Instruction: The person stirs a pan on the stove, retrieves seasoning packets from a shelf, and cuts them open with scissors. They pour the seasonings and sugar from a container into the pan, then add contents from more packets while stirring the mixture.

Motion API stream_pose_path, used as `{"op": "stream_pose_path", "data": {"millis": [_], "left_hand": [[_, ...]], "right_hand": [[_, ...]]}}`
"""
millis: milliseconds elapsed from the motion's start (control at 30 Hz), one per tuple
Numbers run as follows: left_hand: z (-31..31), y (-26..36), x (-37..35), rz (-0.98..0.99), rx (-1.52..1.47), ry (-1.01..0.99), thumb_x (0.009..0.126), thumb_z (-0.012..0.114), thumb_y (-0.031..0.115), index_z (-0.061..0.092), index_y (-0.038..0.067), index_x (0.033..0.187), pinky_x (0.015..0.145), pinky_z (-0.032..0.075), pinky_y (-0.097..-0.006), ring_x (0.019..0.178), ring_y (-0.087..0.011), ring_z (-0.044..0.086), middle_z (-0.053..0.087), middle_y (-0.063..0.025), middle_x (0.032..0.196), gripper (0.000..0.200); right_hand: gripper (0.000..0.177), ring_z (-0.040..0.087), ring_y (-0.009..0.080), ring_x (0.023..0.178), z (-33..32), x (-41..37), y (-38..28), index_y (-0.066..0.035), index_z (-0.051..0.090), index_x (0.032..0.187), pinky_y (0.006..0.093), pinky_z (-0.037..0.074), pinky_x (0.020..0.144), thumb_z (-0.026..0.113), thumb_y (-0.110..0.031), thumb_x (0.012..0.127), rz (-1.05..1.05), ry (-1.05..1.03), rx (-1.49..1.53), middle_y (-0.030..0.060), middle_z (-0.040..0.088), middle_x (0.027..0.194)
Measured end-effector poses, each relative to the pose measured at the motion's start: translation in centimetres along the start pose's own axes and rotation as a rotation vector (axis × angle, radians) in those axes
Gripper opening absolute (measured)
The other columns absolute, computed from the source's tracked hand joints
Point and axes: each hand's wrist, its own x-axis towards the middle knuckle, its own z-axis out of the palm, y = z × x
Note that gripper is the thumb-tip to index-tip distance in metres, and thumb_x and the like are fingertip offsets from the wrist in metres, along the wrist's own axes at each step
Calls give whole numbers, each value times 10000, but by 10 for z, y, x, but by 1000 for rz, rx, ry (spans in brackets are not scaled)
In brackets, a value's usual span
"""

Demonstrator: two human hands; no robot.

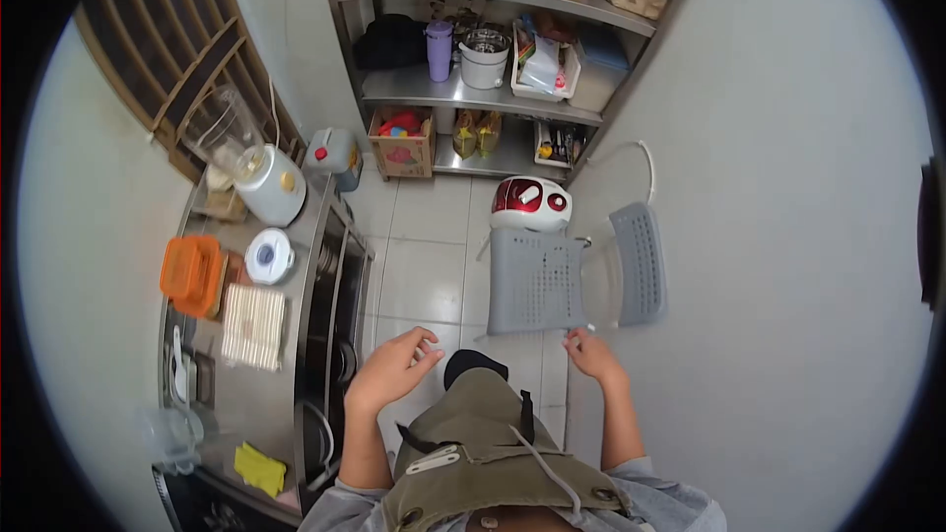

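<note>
My left hand [394,366] hangs in the air above the tiled floor, its fingers loosely bent and apart from the thumb, holding nothing. The metal counter is to its left. On the other side, my right hand [593,355] is beside the near right corner of a grey chair's perforated seat [537,281]. Its fingers are slightly bent with nothing visible in them; whether they touch the chair cannot be told. The chair's grey backrest [639,264] is by the right wall. Behind the seat, a red and white vacuum cleaner [532,202] stands on the floor.
The left counter [241,414] carries a blender [266,187], orange containers [192,274], a white-lidded jar [269,256], a ribbed cream item [254,325] and a yellow cloth [259,470]. Ahead is a loaded metal shelf [394,89], with a cardboard box [404,150] at its bottom.
</note>
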Motion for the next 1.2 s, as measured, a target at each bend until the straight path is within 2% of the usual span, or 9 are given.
{"op": "stream_pose_path", "data": {"millis": [67, 267, 367, 533, 700, 767, 933, 1000, 1200], "left_hand": [[4, -42, 62, -3, -243, -29, 875, 573, 216, 561, 0, 998, 694, 468, -295, 725, -187, 577, 600, -87, 779, 249], [81, -305, 185, -399, 102, -17, 822, 557, 359, 593, 26, 946, 704, 483, -432, 820, -382, 610, 638, -196, 823, 357], [113, -422, 209, -618, -265, 117, 805, 596, 292, 602, -10, 966, 712, 514, -371, 780, -290, 655, 659, -180, 852, 343], [117, -472, 262, -1159, -839, 464, 844, 557, 187, 542, 21, 963, 448, 450, -279, 596, -157, 596, 619, -103, 738, 205], [96, -462, 338, -1075, -812, 336, 846, 494, 178, 550, 61, 999, 527, 428, -262, 629, -142, 600, 631, -65, 771, 201], [94, -461, 365, -1061, -814, 319, 844, 505, 188, 553, 63, 1005, 553, 434, -269, 650, -144, 608, 638, -66, 790, 210], [84, -467, 414, -1064, -764, 199, 866, 546, 272, 536, 67, 1055, 610, 453, -297, 740, -180, 620, 645, -93, 896, 280], [76, -465, 423, -1045, -758, 187, 860, 556, 282, 533, 69, 1058, 613, 452, -301, 738, -177, 618, 645, -94, 901, 291], [52, -475, 425, -1029, -652, 132, 859, 553, 280, 542, 74, 1031, 576, 445, -277, 721, -171, 623, 649, -89, 854, 269]], "right_hand": [[330, 608, 364, 745, -27, 54, -15, -61, 528, 1063, 414, 465, 689, 543, -328, 870, -45, 90, -21, 184, 623, 731], [383, 592, 371, 793, -101, 310, -66, -15, 467, 1125, 430, 454, 718, 586, -233, 833, -81, 300, 74, 214, 612, 811], [317, 577, 363, 796, -129, 481, -87, -11, 475, 1081, 427, 455, 711, 587, -137, 812, -348, 522, 41, 187, 592, 840], [160, 631, 292, 720, -206, 733, -147, -6, 610, 903, 380, 497, 668, 578, -129, 805, -454, 735, -45, 181, 630, 831], [208, 609, 359, 803, -247, 908, -175, -16, 636, 883, 443, 473, 726, 560, -193, 801, -558, 935, -296, 195, 635, 843], [216, 602, 368, 832, -246, 938, -170, -26, 639, 885, 450, 465, 742, 557, -207, 801, -570, 1080, -286, 202, 632, 862], [297, 568, 350, 974, -261, 898, -175, -76, 615, 1049, 437, 432, 853, 586, -257, 815, -176, 623, -535, 194, 611, 1018], [279, 568, 350, 956, -269, 896, -140, -77, 615, 1037, 430, 441, 841, 582, -216, 796, -320, 707, -587, 163, 611, 1014], [436, 523, 336, 1050, -299, 811, -120, -105, 503, 1178, 452, 371, 937, 562, -239, 768, -390, 302, -713, 159, 556, 1118]]}}
